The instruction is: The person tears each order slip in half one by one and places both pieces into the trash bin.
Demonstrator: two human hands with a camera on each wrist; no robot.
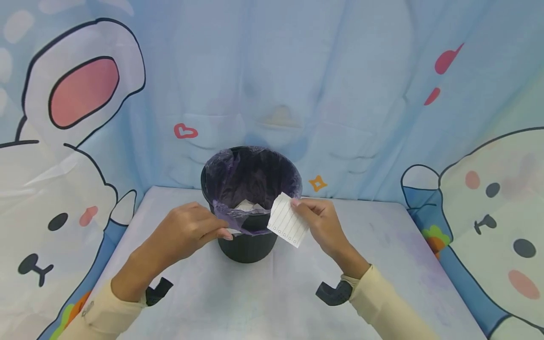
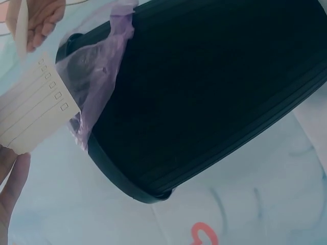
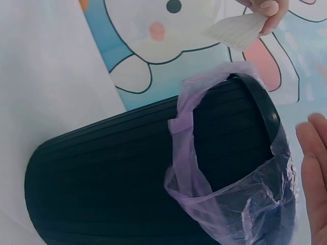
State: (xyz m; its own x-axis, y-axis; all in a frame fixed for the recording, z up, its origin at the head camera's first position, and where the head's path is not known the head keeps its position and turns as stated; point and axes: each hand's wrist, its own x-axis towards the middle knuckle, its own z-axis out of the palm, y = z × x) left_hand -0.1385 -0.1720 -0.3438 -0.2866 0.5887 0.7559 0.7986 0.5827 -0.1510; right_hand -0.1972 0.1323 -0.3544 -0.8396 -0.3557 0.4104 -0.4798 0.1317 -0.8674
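A black trash bin point(image 1: 247, 248) stands upright, lined with a thin purple plastic bag point(image 1: 293, 177) folded over its rim. Pieces of white paper point(image 1: 245, 205) lie inside. Just in front of the rim, on the left, my left hand point(image 1: 193, 229) pinches a lined paper slip point(image 2: 38, 109) with a row of small checkboxes. From the head view that slip is almost wholly hidden by the fingers. To the right of the rim, my right hand point(image 1: 320, 219) pinches another lined paper slip point(image 1: 286, 221) between thumb and fingers; it overlaps the bin in this view.
The bin rests on a white cloth-covered table point(image 1: 340, 245), near its back edge. Behind hangs a light blue curtain point(image 1: 361, 94) printed with cartoon animals. Black wrist straps point(image 1: 333, 293) sit at the sleeve cuffs.
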